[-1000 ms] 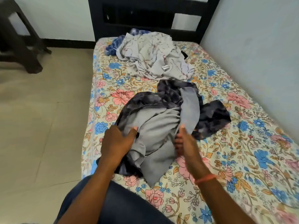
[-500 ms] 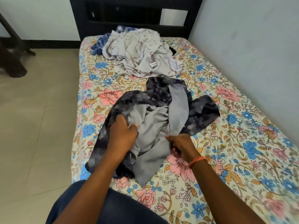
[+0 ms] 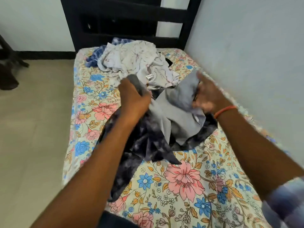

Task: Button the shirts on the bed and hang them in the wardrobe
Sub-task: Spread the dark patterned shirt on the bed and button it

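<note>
On the flowered bed [image 3: 189, 186], in the middle part, we see the dark shirt [image 3: 144, 145] with its grey inner side turned up, bunched and partly lifted between both hands. The left hand [image 3: 133, 99] has its fingers curled around a fold of the grey cloth and grips it firmly. The right hand [image 3: 207, 97] is blurred; it touches the grey cloth at the shirt's far right edge, and we cannot tell if the fingers close on it or only press against it. The shirt runs roughly from the far right, at the right hand, down to the near left, where a dark tail hangs close to the bed edge under the left arm. So the cloth lies between the hands, and the left hand is the one with the sure hold. We judge that the next move is to spread the shirt open and find its front edges. Behind it, near the headboard [image 3: 125, 22], the pale shirt [image 3: 131, 60] lies in a heap on a blue checked shirt [image 3: 95, 56].
</note>
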`<state>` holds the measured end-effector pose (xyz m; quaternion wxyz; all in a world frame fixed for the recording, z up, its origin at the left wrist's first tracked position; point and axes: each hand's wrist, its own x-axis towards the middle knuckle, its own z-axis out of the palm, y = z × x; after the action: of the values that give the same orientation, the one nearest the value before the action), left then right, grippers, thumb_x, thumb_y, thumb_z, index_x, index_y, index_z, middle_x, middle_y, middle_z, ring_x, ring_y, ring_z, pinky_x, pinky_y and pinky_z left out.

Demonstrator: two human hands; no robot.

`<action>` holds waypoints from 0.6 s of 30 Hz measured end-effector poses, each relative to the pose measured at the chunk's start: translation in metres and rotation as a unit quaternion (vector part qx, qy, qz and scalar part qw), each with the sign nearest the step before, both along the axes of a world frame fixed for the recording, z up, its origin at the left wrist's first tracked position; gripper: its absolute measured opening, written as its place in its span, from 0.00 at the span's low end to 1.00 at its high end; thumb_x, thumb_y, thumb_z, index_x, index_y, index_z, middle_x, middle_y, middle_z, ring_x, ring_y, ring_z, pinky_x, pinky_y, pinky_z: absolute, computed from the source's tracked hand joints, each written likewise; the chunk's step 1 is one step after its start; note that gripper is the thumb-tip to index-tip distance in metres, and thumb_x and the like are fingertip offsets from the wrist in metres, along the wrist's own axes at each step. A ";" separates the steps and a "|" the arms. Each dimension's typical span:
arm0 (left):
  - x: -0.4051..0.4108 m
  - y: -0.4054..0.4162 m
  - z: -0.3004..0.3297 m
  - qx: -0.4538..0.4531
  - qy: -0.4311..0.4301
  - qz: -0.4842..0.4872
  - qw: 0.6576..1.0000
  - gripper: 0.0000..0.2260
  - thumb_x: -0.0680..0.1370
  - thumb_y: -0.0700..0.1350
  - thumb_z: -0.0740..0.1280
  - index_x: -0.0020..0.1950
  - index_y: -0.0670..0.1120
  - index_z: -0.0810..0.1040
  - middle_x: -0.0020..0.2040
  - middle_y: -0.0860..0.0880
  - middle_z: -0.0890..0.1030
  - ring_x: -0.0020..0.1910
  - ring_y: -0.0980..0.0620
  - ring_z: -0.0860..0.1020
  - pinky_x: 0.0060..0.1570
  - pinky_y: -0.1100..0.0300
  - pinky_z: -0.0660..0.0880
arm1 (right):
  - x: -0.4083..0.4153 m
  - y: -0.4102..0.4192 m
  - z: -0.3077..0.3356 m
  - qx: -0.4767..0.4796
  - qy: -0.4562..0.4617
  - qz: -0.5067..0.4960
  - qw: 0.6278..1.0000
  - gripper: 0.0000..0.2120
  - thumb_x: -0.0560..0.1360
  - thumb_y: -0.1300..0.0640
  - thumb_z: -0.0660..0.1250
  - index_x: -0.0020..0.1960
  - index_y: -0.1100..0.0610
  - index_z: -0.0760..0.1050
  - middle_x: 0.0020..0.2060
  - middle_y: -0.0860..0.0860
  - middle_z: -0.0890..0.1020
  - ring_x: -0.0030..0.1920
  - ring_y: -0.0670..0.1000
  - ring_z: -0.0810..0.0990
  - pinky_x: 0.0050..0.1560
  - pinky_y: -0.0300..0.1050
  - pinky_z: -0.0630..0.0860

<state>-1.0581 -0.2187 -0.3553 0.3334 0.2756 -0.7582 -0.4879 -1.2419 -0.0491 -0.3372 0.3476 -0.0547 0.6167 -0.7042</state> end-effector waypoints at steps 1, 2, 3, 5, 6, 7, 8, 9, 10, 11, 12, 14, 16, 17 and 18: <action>0.004 0.011 -0.024 -0.032 -0.059 -0.029 0.997 0.21 0.71 0.40 0.71 0.61 0.40 0.70 0.58 0.41 0.73 0.57 0.45 0.73 0.56 0.53 0.73 | 0.015 -0.001 -0.028 0.109 0.040 0.044 0.992 0.24 0.75 0.37 0.67 0.52 0.59 0.80 0.40 0.56 0.85 0.44 0.57 0.84 0.41 0.48 0.80; 0.013 0.024 -0.049 -0.044 -0.117 -0.044 0.991 0.31 0.70 0.41 0.72 0.70 0.38 0.64 0.65 0.38 0.68 0.65 0.41 0.68 0.64 0.47 0.69 | 0.028 0.003 -0.059 0.226 0.126 0.074 0.963 0.22 0.73 0.38 0.70 0.46 0.59 0.80 0.36 0.55 0.83 0.39 0.56 0.83 0.38 0.46 0.76; 0.023 0.037 -0.072 -0.039 -0.151 -0.036 0.987 0.36 0.70 0.43 0.72 0.73 0.38 0.59 0.68 0.37 0.65 0.68 0.38 0.65 0.67 0.43 0.67 | 0.039 0.010 -0.084 0.324 0.243 0.097 0.909 0.20 0.73 0.41 0.71 0.39 0.58 0.77 0.31 0.53 0.79 0.33 0.52 0.79 0.34 0.44 0.71; 0.049 0.065 -0.107 -0.009 -0.191 0.018 0.981 0.37 0.72 0.50 0.73 0.74 0.42 0.58 0.68 0.41 0.66 0.67 0.38 0.66 0.64 0.42 0.69 | 0.052 0.024 -0.122 0.402 0.417 0.107 0.808 0.18 0.77 0.48 0.70 0.33 0.53 0.68 0.26 0.46 0.69 0.28 0.43 0.67 0.30 0.42 0.62; 0.059 0.078 -0.119 0.006 -0.203 0.048 0.978 0.34 0.72 0.55 0.72 0.71 0.44 0.61 0.65 0.44 0.67 0.65 0.40 0.68 0.62 0.42 0.70 | 0.056 0.032 -0.133 0.395 0.445 0.104 0.797 0.20 0.77 0.50 0.69 0.31 0.51 0.65 0.26 0.44 0.66 0.28 0.42 0.64 0.29 0.41 0.59; 0.067 0.090 -0.128 0.011 -0.210 0.068 0.975 0.31 0.72 0.59 0.71 0.68 0.46 0.64 0.63 0.46 0.69 0.63 0.42 0.69 0.61 0.43 0.70 | 0.057 0.040 -0.140 0.394 0.461 0.094 0.790 0.22 0.78 0.50 0.68 0.29 0.50 0.61 0.25 0.45 0.65 0.27 0.42 0.63 0.30 0.42 0.56; 0.071 0.101 -0.133 0.006 -0.221 0.078 0.972 0.29 0.72 0.62 0.70 0.65 0.48 0.66 0.60 0.49 0.70 0.62 0.44 0.69 0.60 0.44 0.69 | 0.056 0.044 -0.143 0.403 0.478 0.073 0.777 0.24 0.77 0.49 0.67 0.28 0.50 0.59 0.24 0.46 0.64 0.26 0.44 0.62 0.30 0.45 0.55; 0.071 0.109 -0.136 -0.005 -0.234 0.082 0.969 0.28 0.72 0.64 0.68 0.63 0.48 0.67 0.59 0.50 0.70 0.61 0.45 0.68 0.59 0.45 0.68 | 0.054 0.047 -0.142 0.422 0.496 0.042 0.758 0.25 0.76 0.48 0.68 0.28 0.51 0.58 0.24 0.47 0.63 0.26 0.47 0.62 0.30 0.45 0.54; 0.069 0.117 -0.137 -0.019 -0.244 0.084 0.966 0.27 0.72 0.65 0.68 0.62 0.49 0.69 0.59 0.50 0.69 0.61 0.46 0.67 0.59 0.45 0.66 | 0.051 0.047 -0.135 0.429 0.515 0.006 0.742 0.26 0.75 0.47 0.69 0.28 0.52 0.57 0.23 0.48 0.62 0.25 0.48 0.62 0.30 0.45 0.54; 0.066 0.122 -0.135 -0.031 -0.246 0.088 0.965 0.27 0.72 0.66 0.67 0.62 0.49 0.70 0.59 0.50 0.69 0.60 0.46 0.67 0.58 0.44 0.65 | 0.050 0.047 -0.124 0.424 0.537 -0.030 0.728 0.26 0.73 0.46 0.70 0.28 0.51 0.56 0.23 0.47 0.61 0.25 0.49 0.62 0.29 0.46 0.55; 0.060 0.125 -0.132 -0.042 -0.242 0.095 0.965 0.26 0.72 0.66 0.67 0.61 0.50 0.71 0.59 0.49 0.69 0.60 0.45 0.66 0.57 0.45 0.65 | 0.051 0.047 -0.112 0.409 0.563 -0.060 0.715 0.26 0.71 0.47 0.71 0.28 0.51 0.56 0.22 0.47 0.61 0.24 0.50 0.62 0.29 0.46 0.56; 0.049 0.125 -0.123 -0.067 -0.226 0.104 0.966 0.20 0.74 0.63 0.67 0.58 0.51 0.74 0.58 0.49 0.69 0.59 0.46 0.65 0.55 0.46 0.63 | 0.064 0.046 -0.088 0.330 0.635 -0.083 0.693 0.24 0.69 0.52 0.72 0.27 0.53 0.58 0.22 0.48 0.61 0.24 0.51 0.62 0.28 0.46 0.58; 0.037 0.116 -0.109 -0.087 -0.212 0.106 0.968 0.11 0.76 0.57 0.67 0.51 0.52 0.76 0.55 0.51 0.72 0.56 0.47 0.65 0.53 0.49 0.61 | 0.084 0.043 -0.077 0.245 0.675 -0.006 0.696 0.22 0.71 0.55 0.73 0.29 0.54 0.61 0.24 0.48 0.63 0.25 0.50 0.63 0.28 0.46 0.60; 0.034 0.110 -0.100 -0.092 -0.194 0.103 0.971 0.07 0.77 0.55 0.66 0.48 0.52 0.77 0.53 0.52 0.74 0.55 0.48 0.66 0.51 0.51 0.61 | 0.094 0.042 -0.078 0.224 0.684 0.052 0.693 0.21 0.71 0.54 0.73 0.30 0.54 0.62 0.24 0.47 0.64 0.26 0.48 0.64 0.29 0.45 0.61; 0.033 0.103 -0.091 -0.086 -0.156 0.091 0.980 0.06 0.78 0.53 0.66 0.46 0.52 0.77 0.49 0.53 0.77 0.52 0.49 0.69 0.49 0.52 0.64 | 0.103 0.043 -0.080 0.219 0.688 0.112 0.682 0.20 0.72 0.52 0.73 0.30 0.54 0.65 0.25 0.47 0.67 0.26 0.48 0.66 0.29 0.45 0.62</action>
<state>-1.0252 -0.1155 -0.4465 0.2767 0.3863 -0.8116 -0.3398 -1.1384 -0.0062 -0.4171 -0.0963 -0.5150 0.8083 -0.2685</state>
